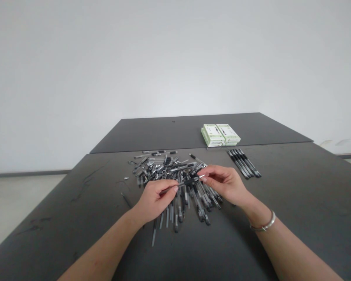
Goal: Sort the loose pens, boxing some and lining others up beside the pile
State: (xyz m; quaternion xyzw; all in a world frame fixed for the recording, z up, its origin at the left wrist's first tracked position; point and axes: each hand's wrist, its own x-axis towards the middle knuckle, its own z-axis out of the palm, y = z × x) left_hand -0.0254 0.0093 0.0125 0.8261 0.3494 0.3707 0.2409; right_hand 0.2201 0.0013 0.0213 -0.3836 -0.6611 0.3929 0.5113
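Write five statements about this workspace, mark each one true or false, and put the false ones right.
1. The left hand holds a pen. True.
2. The silver bracelet is on the left wrist. False: it is on the right wrist.
3. The right hand is at the end of that same pen. True.
4. The neat row of pens lies to the left of the loose pile. False: it lies to the right.
5. The green-and-white boxes sit farther off than the row. True.
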